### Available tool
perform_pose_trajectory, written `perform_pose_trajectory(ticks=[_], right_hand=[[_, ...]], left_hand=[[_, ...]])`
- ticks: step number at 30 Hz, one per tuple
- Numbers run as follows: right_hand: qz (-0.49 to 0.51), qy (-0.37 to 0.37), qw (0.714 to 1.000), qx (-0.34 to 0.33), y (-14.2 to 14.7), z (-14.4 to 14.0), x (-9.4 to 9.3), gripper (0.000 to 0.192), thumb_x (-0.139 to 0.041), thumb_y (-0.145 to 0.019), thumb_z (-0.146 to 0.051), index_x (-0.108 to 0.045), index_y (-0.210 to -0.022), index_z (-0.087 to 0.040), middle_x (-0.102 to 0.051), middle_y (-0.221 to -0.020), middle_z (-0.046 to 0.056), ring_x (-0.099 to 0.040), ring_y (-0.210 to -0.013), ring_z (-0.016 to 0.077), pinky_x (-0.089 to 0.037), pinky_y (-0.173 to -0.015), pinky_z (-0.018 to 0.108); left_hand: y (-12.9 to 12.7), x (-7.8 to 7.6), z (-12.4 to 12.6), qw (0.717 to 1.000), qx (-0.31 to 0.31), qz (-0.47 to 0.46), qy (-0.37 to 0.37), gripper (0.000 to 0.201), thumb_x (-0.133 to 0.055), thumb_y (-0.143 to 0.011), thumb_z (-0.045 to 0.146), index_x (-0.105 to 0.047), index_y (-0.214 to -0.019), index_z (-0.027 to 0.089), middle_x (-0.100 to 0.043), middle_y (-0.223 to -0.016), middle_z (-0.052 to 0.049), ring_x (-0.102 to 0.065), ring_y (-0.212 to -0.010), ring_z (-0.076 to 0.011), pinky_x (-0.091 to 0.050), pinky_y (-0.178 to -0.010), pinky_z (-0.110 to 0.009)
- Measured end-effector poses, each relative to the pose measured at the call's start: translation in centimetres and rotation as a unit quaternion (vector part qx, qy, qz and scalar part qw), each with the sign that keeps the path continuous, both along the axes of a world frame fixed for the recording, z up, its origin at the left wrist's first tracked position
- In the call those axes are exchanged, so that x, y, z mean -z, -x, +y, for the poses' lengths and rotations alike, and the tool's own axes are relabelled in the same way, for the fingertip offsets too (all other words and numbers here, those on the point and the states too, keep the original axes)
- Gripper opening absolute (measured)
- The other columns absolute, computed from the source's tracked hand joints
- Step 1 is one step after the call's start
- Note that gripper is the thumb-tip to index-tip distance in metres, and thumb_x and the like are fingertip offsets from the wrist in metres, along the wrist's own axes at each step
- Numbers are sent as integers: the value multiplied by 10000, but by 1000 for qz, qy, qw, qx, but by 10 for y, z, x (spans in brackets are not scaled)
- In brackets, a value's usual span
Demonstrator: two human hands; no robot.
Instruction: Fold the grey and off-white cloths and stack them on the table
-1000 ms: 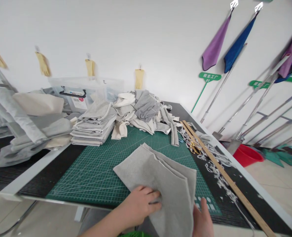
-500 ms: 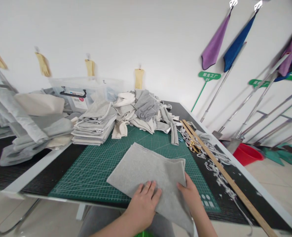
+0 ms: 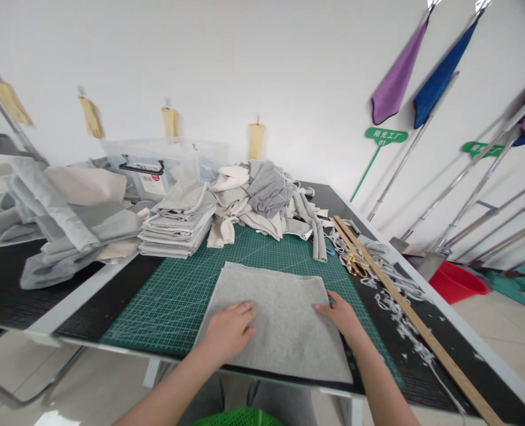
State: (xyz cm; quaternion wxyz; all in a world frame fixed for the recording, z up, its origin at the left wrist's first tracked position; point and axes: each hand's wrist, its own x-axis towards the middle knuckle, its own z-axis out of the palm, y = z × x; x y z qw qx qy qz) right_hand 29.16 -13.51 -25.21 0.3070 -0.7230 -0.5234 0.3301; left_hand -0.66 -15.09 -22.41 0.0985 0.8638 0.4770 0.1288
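**Grey cloth flat on cutting mat, both hands pressing**

Left hand [image 3: 229, 329] lies palm-down, fingers spread, on the grey cloth [image 3: 275, 319] — nothing grasped. Right hand [image 3: 342, 315] rests flat at its right edge; whether the fingers pinch that edge cannot be told. The cloth lies on the green cutting mat [image 3: 174, 302], long axis running away from the person, near edge reaching the table front. A wooden ruler [image 3: 404, 316] lies to the right, its near end cut off.

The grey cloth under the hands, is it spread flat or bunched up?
Spread flat: the grey cloth lies smooth on the green mat, both palms on it.
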Motion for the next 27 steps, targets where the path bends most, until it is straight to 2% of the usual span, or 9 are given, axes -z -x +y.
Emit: perform_pose_trajectory(ticks=[2,4,7,11,14,18,23,25,27], right_hand=[[-88,12,996,25,-2,6,-4,651,-523,-598,-423,-377,-1169,-147,-595,-762,43,-549,-679,179,-387,-619,279],[-168,24,985,20,-3,14,-8,645,-483,-631,-441,-335,-1204,-184,-574,-831,58,-543,-721,183,-375,-632,285],[-261,24,965,-24,-1,26,-16,532,-466,-654,-419,-422,-1142,-210,-525,-957,87,-519,-819,195,-360,-657,284],[-299,7,953,-54,8,35,-20,287,-497,-652,-308,-564,-926,-254,-522,-960,47,-493,-862,184,-342,-683,274],[-329,-30,942,-64,15,36,-21,172,-516,-645,-261,-585,-803,-265,-515,-1011,8,-449,-933,190,-317,-718,293],[-368,-65,922,-102,16,35,-23,150,-488,-672,-225,-567,-794,-263,-575,-927,-21,-471,-904,167,-285,-750,312],[-365,-45,925,-96,7,36,-24,124,-481,-679,-255,-559,-773,-273,-611,-799,-34,-517,-828,160,-285,-748,312],[-362,-30,928,-83,5,37,-22,129,-474,-680,-283,-555,-779,-266,-611,-773,-19,-535,-781,171,-314,-688,301],[-358,-21,931,-76,4,39,-19,150,-459,-684,-299,-549,-799,-266,-600,-838,-9,-539,-780,178,-331,-637,284]], left_hand=[[11,-4,23,999,-51,-1,-20,305,-393,-753,270,-511,-1033,264,-536,-1070,7,-473,-955,-169,-394,-763,-295],[19,-6,48,996,-81,3,-45,303,-393,-749,242,-509,-1029,256,-537,-1051,0,-463,-935,-172,-389,-759,-291],[26,-3,80,995,-92,28,-41,329,-431,-721,243,-495,-1044,236,-524,-1036,-25,-443,-924,-185,-387,-744,-297],[29,6,107,992,-109,59,5,307,-453,-701,339,-526,-979,229,-511,-972,-49,-429,-928,-202,-385,-718,-301],[30,9,118,992,-100,73,39,267,-504,-655,374,-563,-866,222,-525,-899,-47,-444,-903,-205,-379,-709,-294],[34,6,128,995,-46,72,56,171,-522,-638,341,-573,-747,219,-546,-819,-22,-474,-837,-181,-373,-688,-259],[43,0,129,996,21,57,67,135,-538,-614,263,-559,-740,216,-542,-798,12,-477,-808,-137,-359,-692,-203],[47,1,128,996,26,51,69,140,-529,-624,263,-558,-753,215,-542,-800,16,-481,-797,-127,-356,-690,-195],[51,2,127,996,15,49,70,175,-520,-634,298,-559,-783,214,-541,-806,6,-489,-780,-130,-359,-666,-199]])
